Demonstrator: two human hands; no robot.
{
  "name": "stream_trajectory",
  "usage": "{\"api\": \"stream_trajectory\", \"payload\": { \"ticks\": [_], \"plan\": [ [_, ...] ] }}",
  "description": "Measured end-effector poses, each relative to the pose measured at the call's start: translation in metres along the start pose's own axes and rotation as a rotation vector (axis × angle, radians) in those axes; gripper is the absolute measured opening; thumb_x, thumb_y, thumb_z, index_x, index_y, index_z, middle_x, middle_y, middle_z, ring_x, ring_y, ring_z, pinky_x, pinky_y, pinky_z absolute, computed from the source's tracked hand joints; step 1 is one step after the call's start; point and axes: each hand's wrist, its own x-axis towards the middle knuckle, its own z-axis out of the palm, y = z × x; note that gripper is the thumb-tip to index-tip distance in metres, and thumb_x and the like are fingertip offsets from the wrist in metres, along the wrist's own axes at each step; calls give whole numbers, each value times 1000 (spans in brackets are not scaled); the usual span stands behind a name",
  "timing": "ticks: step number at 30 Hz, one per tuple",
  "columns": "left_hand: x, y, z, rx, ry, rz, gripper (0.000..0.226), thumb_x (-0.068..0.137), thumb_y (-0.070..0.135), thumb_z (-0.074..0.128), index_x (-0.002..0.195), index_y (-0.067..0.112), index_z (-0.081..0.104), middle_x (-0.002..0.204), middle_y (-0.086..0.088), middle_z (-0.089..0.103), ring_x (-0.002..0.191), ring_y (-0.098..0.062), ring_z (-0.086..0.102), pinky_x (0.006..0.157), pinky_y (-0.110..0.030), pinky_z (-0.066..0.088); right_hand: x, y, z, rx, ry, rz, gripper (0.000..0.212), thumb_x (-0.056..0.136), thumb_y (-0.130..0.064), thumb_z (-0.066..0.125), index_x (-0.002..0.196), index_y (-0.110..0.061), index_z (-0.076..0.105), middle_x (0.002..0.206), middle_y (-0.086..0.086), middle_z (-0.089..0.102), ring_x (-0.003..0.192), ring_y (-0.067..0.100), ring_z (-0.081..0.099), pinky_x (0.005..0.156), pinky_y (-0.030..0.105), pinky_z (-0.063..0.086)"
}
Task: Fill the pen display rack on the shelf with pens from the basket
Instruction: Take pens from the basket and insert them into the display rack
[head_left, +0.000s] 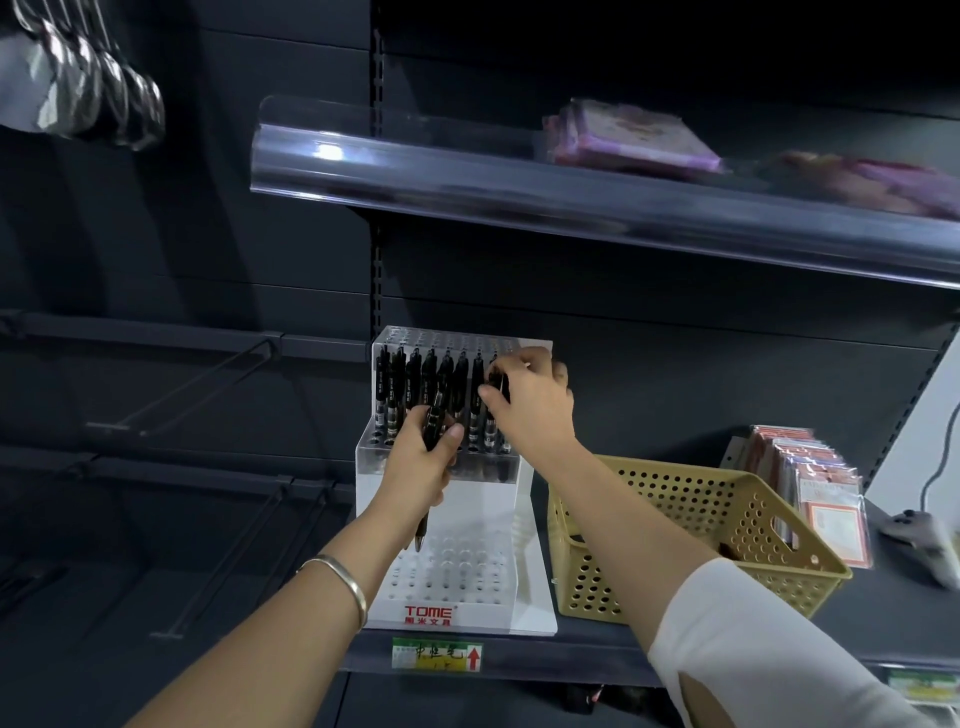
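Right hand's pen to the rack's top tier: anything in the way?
Nothing visible does. The right hand pinches its pen at the right end of the pen row in the rack, beside the standing pens. The left hand grips spare pens lower and to the left, clear of that path.

You get a dim scene: the dark shelving (208, 234) soaks up most of the light and the top corners sink to near black. The white pen display rack (498, 509) and your forearms (270, 639) are the brightest parts. A streak of glare sits on the clear plastic lip of the upper shelf (467, 176). The pink packets (634, 137) there and the hanging metal items (88, 88) at top left are smeared and soft. The black pens (395, 384) merge into one dark mass. Shelf lines bow toward the frame's edges.
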Motion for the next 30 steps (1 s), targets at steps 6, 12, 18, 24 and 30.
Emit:
{"api": "stream_trajectory", "payload": {
  "ticks": [6, 12, 18, 24, 30],
  "plan": [
    [2, -4, -2, -42, 10, -7, 24, 95, 19, 51, 116, 10, 42, 63, -3, 44, 33, -4, 29, 38, -18, 21, 2, 6, -1, 292, 24, 36, 24, 90, -28, 57, 114, -21, 59, 127, 6, 43, 119, 29, 39, 96, 37, 39],
    [4, -6, -2, -41, 10, 20, 11, 95, 17, 51, 87, 21, 45, 62, -3, 44, 37, -7, 29, 40, -20, 22, 7, 10, 4, 418, 63, 86, 16, 91, -25, 59, 101, -15, 65, 120, 5, 47, 112, 26, 47, 90, 32, 44],
    [1, -5, -1, -38, 1, 23, 12, 95, 21, 51, 85, 18, 46, 59, -2, 39, 43, -11, 29, 41, -23, 25, 4, 7, 6, 520, 67, 97, 20, 91, -23, 59, 108, -13, 61, 116, 5, 47, 103, 24, 55, 89, 28, 44],
    [-3, -1, 4, -19, -23, 47, 19, 95, 23, 51, 89, 7, 59, 51, 5, 42, 41, -8, 35, 44, -24, 32, -10, 8, 0, 265, 214, 123, 31, 90, -29, 58, 119, -20, 56, 123, 8, 46, 114, 27, 40, 89, 31, 35],
    [-8, 4, 8, 19, -120, 42, 24, 95, 18, 50, 75, 7, 55, 49, 3, 45, 46, -13, 37, 50, -26, 34, -33, 2, -8, 551, -73, -15, 19, 92, -29, 56, 103, -17, 65, 103, -2, 60, 86, 5, 55, 78, 19, 47]
  ]
}}
